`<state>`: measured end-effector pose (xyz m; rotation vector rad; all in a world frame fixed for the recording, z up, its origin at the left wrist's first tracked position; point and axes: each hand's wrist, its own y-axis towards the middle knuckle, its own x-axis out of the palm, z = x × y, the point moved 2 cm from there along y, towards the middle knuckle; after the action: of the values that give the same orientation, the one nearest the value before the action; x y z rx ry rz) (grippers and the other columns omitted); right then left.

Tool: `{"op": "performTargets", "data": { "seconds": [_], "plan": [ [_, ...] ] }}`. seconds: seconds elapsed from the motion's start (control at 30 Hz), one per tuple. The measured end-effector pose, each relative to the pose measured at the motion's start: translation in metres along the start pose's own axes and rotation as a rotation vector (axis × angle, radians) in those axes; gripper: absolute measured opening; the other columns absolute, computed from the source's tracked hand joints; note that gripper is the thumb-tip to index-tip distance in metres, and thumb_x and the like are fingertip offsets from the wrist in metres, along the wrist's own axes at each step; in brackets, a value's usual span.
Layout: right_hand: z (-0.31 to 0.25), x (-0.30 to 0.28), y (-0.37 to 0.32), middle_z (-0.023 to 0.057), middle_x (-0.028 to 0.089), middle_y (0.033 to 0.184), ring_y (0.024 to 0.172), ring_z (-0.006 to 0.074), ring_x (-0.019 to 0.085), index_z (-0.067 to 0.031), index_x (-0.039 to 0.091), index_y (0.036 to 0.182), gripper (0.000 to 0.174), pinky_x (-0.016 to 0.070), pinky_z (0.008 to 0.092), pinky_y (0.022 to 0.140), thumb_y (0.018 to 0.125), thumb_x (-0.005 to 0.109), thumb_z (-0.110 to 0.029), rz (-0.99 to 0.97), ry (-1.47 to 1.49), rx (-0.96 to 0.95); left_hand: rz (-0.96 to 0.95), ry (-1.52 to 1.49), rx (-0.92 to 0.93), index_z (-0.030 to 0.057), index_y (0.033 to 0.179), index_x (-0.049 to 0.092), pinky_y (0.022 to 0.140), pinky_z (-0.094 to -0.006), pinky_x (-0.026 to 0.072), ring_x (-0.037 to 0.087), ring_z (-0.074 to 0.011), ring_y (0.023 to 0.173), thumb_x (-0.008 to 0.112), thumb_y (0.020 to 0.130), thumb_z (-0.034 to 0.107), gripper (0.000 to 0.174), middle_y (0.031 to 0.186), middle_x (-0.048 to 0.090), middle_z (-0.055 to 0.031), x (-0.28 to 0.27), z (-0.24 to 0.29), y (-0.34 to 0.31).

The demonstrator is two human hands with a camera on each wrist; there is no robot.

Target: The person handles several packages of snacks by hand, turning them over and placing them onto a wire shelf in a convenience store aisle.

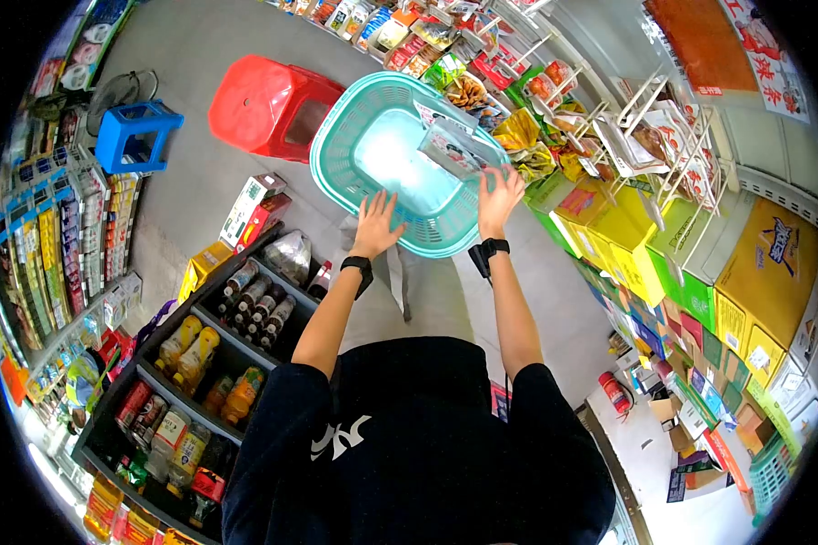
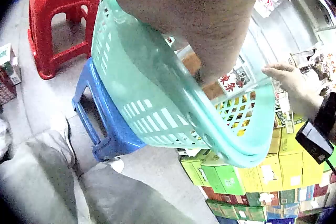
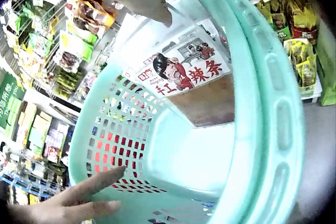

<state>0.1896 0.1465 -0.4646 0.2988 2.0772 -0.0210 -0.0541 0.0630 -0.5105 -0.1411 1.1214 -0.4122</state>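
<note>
A teal plastic basket [image 1: 345, 163] stands in front of me on a blue stool [image 2: 107, 119]. My left hand [image 1: 375, 224] lies over its near rim, fingers spread and reaching inside. At the basket's right side, my right hand [image 1: 500, 195] pinches the top edge of a clear snack packet [image 1: 454, 150]. In the right wrist view the packet [image 3: 191, 77] has a white label with a cartoon figure and red characters, and brown contents at its lower end. It slants inside the basket, above the pale basket bottom [image 3: 186, 155].
A red stool [image 1: 264, 104] stands left of the basket. Racks of snack bags [image 1: 518, 136] and yellow-green cartons [image 1: 609, 227] line the right. At lower left is a black divided bin [image 1: 204, 313] of drink bottles. A small blue stool [image 1: 136, 136] stands farther left.
</note>
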Motion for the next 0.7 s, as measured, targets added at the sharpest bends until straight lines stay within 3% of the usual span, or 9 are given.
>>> {"op": "performTargets", "data": {
  "seconds": [0.13,0.23,0.3,0.4,0.53,0.67,0.7],
  "plan": [
    [-0.001,-0.001,0.000,0.0106,0.045,0.118,0.113,0.0287,0.036,-0.0109,0.065,0.080,0.012,0.0265,0.0442,0.094,0.068,0.067,-0.014,0.105,-0.081,-0.059,-0.021,-0.007,0.024,0.0065,0.132,0.030,0.105,-0.0459,0.0076,0.023,-0.0297,0.128,0.051,0.078,0.042,0.069,0.134,0.029,-0.0210,-0.003,-0.001,-0.001],
    [0.000,-0.004,-0.002,0.0119,0.042,0.125,0.122,0.0293,0.030,-0.0096,0.066,0.075,0.007,0.0209,0.0474,0.101,0.069,0.066,-0.013,0.081,-0.007,-0.042,-0.035,-0.020,0.031,0.0063,0.132,0.031,0.106,-0.0458,0.0073,0.023,-0.0295,0.128,0.049,0.080,0.043,0.066,0.135,0.029,-0.0210,-0.005,0.001,-0.001],
    [-0.009,-0.006,-0.009,0.0117,0.036,0.132,0.127,0.0312,0.022,-0.0079,0.066,0.074,0.005,0.0138,0.0498,0.105,0.070,0.065,-0.012,-0.038,0.014,-0.107,-0.039,-0.004,0.044,0.0056,0.131,0.033,0.105,-0.0463,0.0077,0.023,-0.0295,0.128,0.047,0.082,0.042,0.062,0.134,0.029,-0.0212,-0.004,0.002,-0.001],
    [-0.016,-0.006,-0.023,0.0104,0.030,0.137,0.130,0.0323,0.017,-0.0063,0.065,0.073,0.004,0.0100,0.0510,0.105,0.072,0.064,-0.010,-0.069,0.129,-0.076,0.069,0.019,0.102,0.0026,0.126,0.038,0.104,-0.0471,0.0127,0.027,-0.0320,0.125,0.047,0.083,0.039,0.057,0.130,0.034,-0.0231,0.001,-0.002,-0.001],
    [-0.033,-0.009,-0.040,0.0099,0.028,0.138,0.131,0.0329,0.014,-0.0056,0.064,0.072,0.005,0.0107,0.0500,0.105,0.074,0.062,-0.009,-0.086,0.220,-0.073,0.057,0.022,0.103,-0.0007,0.125,0.039,0.104,-0.0450,0.0139,0.027,-0.0329,0.125,0.045,0.085,0.038,0.056,0.131,0.033,-0.0235,0.004,-0.005,-0.001],
    [-0.045,-0.007,-0.049,0.0114,0.036,0.134,0.130,0.0321,0.016,-0.0056,0.064,0.073,0.005,0.0078,0.0521,0.105,0.075,0.061,-0.009,-0.166,0.312,-0.081,0.061,-0.125,-0.071,-0.0024,0.129,0.031,0.106,-0.0396,0.0137,0.021,-0.0323,0.128,0.043,0.087,0.040,0.061,0.134,0.028,-0.0236,-0.007,-0.008,0.001],
    [-0.047,-0.007,-0.050,0.0145,0.050,0.120,0.125,0.0341,0.028,-0.0038,0.063,0.079,0.007,0.0178,0.0469,0.104,0.078,0.059,-0.010,-0.182,0.251,-0.115,0.067,-0.247,-0.147,-0.0039,0.130,0.029,0.106,-0.0386,0.0140,0.019,-0.0337,0.128,0.044,0.087,0.040,0.063,0.135,0.026,-0.0247,-0.010,-0.010,0.001]
  ]
}}
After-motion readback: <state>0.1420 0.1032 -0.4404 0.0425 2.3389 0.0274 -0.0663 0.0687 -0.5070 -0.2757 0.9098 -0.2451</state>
